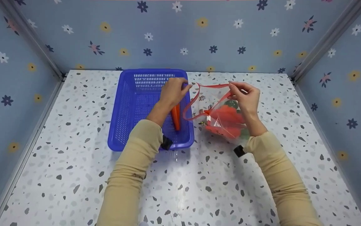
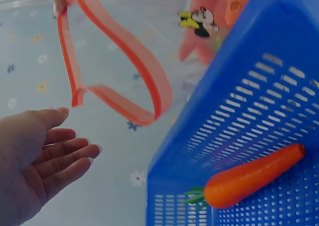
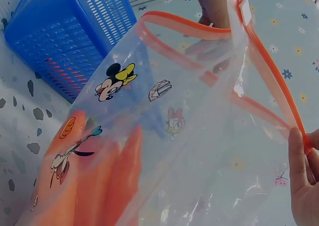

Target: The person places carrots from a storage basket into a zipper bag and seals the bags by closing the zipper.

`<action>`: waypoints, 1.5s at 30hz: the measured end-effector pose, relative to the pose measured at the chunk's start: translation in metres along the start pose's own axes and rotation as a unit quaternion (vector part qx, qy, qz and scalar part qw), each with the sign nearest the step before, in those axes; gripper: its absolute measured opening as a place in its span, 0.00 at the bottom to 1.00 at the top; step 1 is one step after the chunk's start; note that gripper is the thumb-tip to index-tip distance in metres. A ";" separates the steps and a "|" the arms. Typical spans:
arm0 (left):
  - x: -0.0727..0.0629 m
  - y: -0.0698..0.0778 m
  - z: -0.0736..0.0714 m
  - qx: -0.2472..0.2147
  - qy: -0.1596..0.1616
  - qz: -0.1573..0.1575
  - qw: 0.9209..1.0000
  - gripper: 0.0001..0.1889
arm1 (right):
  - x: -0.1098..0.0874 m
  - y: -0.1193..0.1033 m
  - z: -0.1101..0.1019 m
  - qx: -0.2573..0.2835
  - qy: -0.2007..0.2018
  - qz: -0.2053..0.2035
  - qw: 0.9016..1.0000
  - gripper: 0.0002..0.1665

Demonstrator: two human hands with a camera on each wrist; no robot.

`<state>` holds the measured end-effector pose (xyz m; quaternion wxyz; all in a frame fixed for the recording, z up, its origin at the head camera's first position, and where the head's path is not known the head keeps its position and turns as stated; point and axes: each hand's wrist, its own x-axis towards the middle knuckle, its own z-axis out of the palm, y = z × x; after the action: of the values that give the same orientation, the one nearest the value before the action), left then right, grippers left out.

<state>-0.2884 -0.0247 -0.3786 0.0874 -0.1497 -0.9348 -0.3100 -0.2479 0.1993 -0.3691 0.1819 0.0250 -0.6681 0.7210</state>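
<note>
A clear zip bag [image 1: 219, 121] with an orange-red zip edge and cartoon prints hangs from my right hand [image 1: 245, 95], whose thumb and fingers pinch one corner of that edge. The bag's mouth gapes wide. Several carrots [image 3: 97, 178] show through its clear side. My left hand [image 2: 47, 161], fingers loosely bent and holding nothing, is beside the opposite corner of the mouth, a small gap from it. In the head view this hand [image 1: 172, 92] is over the right side of a blue plastic basket [image 1: 114, 125]. One carrot [image 2: 254, 176] with a short green top lies inside the basket, along its right wall.
The basket's slotted walls stand just left of the bag. Beneath is a white speckled table [image 1: 199, 188]. Blue flowered panels [image 1: 168, 34] enclose the back and both sides. A black wrist camera [image 1: 167, 142] on the left sleeve overlaps the basket's near rim.
</note>
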 end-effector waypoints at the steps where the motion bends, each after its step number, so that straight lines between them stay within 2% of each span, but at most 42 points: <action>1: 0.001 -0.004 0.001 -0.012 0.006 -0.008 1.000 0.16 | 0.000 0.001 0.000 -0.002 -0.001 0.000 1.000 0.13; 3: 0.003 -0.012 0.003 -0.035 0.018 -0.024 0.999 0.16 | 0.002 0.005 -0.002 0.001 0.002 0.002 1.000 0.13; 4: 0.004 -0.016 0.004 -0.043 0.023 -0.030 0.998 0.17 | 0.013 0.027 -0.009 0.020 -0.005 0.005 1.000 0.12; 10: 0.010 -0.041 0.011 -0.094 0.041 -0.080 0.992 0.18 | 0.048 0.093 -0.035 0.035 -0.013 0.029 0.999 0.14; 11: 0.010 -0.045 0.012 -0.107 0.043 -0.089 0.989 0.19 | 0.047 0.089 -0.035 0.018 -0.008 0.023 1.000 0.15; 13: 0.011 -0.053 0.015 -0.132 0.047 -0.107 0.984 0.20 | 0.057 0.108 -0.042 0.005 -0.007 0.015 1.000 0.17; 14: 0.011 -0.057 0.016 -0.143 0.049 -0.116 0.982 0.20 | 0.057 0.106 -0.041 0.007 -0.005 0.020 1.000 0.16; 16: 0.011 -0.063 0.019 -0.162 0.055 -0.132 0.976 0.22 | 0.064 0.121 -0.046 0.001 -0.010 -0.004 1.000 0.17; 18: 0.009 -0.066 0.019 -0.180 0.051 -0.154 0.970 0.24 | 0.046 0.088 -0.033 0.000 -0.006 0.005 1.000 0.16; 20: 0.012 -0.077 0.025 -0.195 0.041 -0.184 0.963 0.28 | 0.029 0.054 -0.020 0.004 -0.003 0.010 1.000 0.15; 21: 0.021 -0.096 0.042 -0.198 0.047 -0.193 0.960 0.31 | 0.025 0.049 -0.017 0.001 -0.002 0.005 1.000 0.15; 22: 0.032 -0.118 0.061 -0.203 0.049 -0.205 0.956 0.35 | 0.026 0.051 -0.017 0.014 -0.004 0.019 1.000 0.13; 23: 0.044 -0.141 0.080 -0.208 0.049 -0.220 0.952 0.38 | 0.021 0.040 -0.013 0.018 -0.003 0.028 0.999 0.13; 24: 0.059 -0.170 0.106 -0.210 0.051 -0.234 0.948 0.43 | 0.027 0.051 -0.018 0.023 -0.002 0.033 0.999 0.13; 25: 0.071 -0.194 0.127 -0.216 0.053 -0.247 0.943 0.46 | 0.034 0.065 -0.023 0.026 -0.003 0.033 0.999 0.13; 27: 0.087 -0.229 0.159 -0.231 0.060 -0.264 0.934 0.52 | 0.048 0.091 -0.034 0.028 -0.007 0.035 0.999 0.14; 28: 0.087 -0.230 0.161 -0.239 0.052 -0.279 0.929 0.53 | 0.052 0.097 -0.037 0.034 -0.010 0.043 0.998 0.14; 29: 0.078 -0.214 0.145 -0.255 0.040 -0.295 0.920 0.51 | 0.050 0.091 -0.036 0.020 -0.006 0.037 0.999 0.15; 31: 0.063 -0.189 0.126 -0.283 0.025 -0.319 0.904 0.50 | 0.053 0.099 -0.038 0.010 -0.007 0.031 0.999 0.16; 33: 0.051 -0.163 0.104 -0.308 -0.001 -0.352 0.884 0.46 | 0.053 0.099 -0.038 0.006 -0.008 0.024 1.000 0.16; 35: 0.050 -0.162 0.106 -0.328 -0.015 -0.379 0.865 0.47 | 0.048 0.086 -0.032 0.013 -0.009 0.031 0.999 0.14; 36: 0.059 -0.182 0.128 -0.334 -0.013 -0.387 0.860 0.50 | 0.047 0.085 -0.031 0.016 -0.010 0.028 0.999 0.14; 38: 0.073 -0.215 0.161 -0.342 -0.014 -0.400 0.850 0.56 | 0.045 0.082 -0.030 0.024 -0.013 0.018 0.999 0.14; 40: 0.087 -0.251 0.199 -0.350 -0.006 -0.405 0.845 0.65 | 0.045 0.083 -0.031 0.025 -0.012 0.007 1.000 0.14; 41: 0.092 -0.262 0.210 -0.356 -0.013 -0.416 0.837 0.68 | 0.048 0.090 -0.033 0.019 -0.011 -0.008 1.000 0.15; 42: 0.095 -0.269 0.217 -0.360 -0.023 -0.423 0.831 0.70 | 0.050 0.101 -0.037 0.014 -0.009 -0.025 1.000 0.17; 43: 0.095 -0.269 0.218 -0.362 -0.032 -0.429 0.827 0.70 | 0.051 0.103 -0.038 0.011 -0.006 -0.029 0.999 0.17; 45: 0.092 -0.259 0.212 -0.371 -0.052 -0.446 0.813 0.67 | 0.054 0.110 -0.042 0.010 -0.003 -0.036 0.999 0.17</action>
<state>-0.4761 -0.0732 -0.6669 -0.1715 0.2469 -0.7162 -0.6298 -0.3224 0.2475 -0.4638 0.2053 0.0528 -0.6601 0.7206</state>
